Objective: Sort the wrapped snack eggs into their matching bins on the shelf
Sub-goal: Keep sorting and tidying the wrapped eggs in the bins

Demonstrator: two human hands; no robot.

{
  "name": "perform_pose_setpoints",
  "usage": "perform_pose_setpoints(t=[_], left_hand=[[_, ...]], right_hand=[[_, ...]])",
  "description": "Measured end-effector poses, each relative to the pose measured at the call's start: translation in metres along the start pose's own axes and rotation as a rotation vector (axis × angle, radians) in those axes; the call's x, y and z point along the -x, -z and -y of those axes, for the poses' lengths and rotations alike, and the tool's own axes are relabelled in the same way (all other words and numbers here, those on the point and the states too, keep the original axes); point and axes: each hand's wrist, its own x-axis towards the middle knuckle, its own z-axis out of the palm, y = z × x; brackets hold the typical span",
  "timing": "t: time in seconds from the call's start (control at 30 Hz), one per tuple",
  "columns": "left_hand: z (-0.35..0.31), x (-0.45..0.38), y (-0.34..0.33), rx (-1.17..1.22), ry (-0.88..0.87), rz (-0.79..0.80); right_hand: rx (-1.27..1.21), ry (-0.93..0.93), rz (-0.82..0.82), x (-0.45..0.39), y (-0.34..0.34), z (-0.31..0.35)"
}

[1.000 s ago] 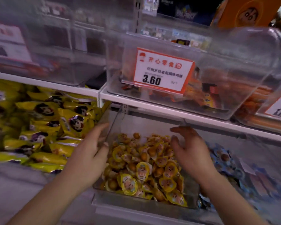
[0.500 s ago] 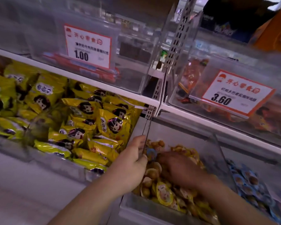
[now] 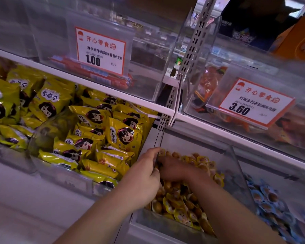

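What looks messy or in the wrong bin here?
Nothing plainly stands out. Yellow-wrapped eggs fill the clear bin, and blue-wrapped eggs lie in the next bin to the right. The right hand covers part of the yellow pile, so a stray could hide under it.

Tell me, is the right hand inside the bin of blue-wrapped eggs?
No, the right hand reaches into the bin of yellow-wrapped eggs.

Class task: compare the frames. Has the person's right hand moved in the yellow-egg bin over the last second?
Yes. The right hand has crossed from the clear bin's right wall toward its left wall, beside the left hand, among the yellow-wrapped eggs.
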Motion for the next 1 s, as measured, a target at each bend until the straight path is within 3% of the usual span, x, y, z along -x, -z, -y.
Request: perform_pose_setpoints(t=[0.27,0.37,0.57,0.77,1.0], left_hand=[[0.001,0.004,0.002,-0.022,-0.014,0.025],[0.001,0.003,0.002,-0.038,-0.010,0.018],[-0.001,-0.001,-0.001,-0.061,-0.005,-0.003],[-0.002,0.002,-0.002,-0.103,-0.013,-0.035],[0.000,0.000,-0.004,-0.110,-0.011,-0.051]], right_hand=[[0.296,-0.060,0.343,-0.007,0.023,-0.014],[0.323,0.000,0.329,-0.014,0.016,-0.011],[0.000,0.108,0.120,-0.008,0.001,-0.032],[-0.503,-0.034,0.203,0.004,0.014,-0.028],[-0.548,-0.075,0.247,0.009,0.015,-0.024]])
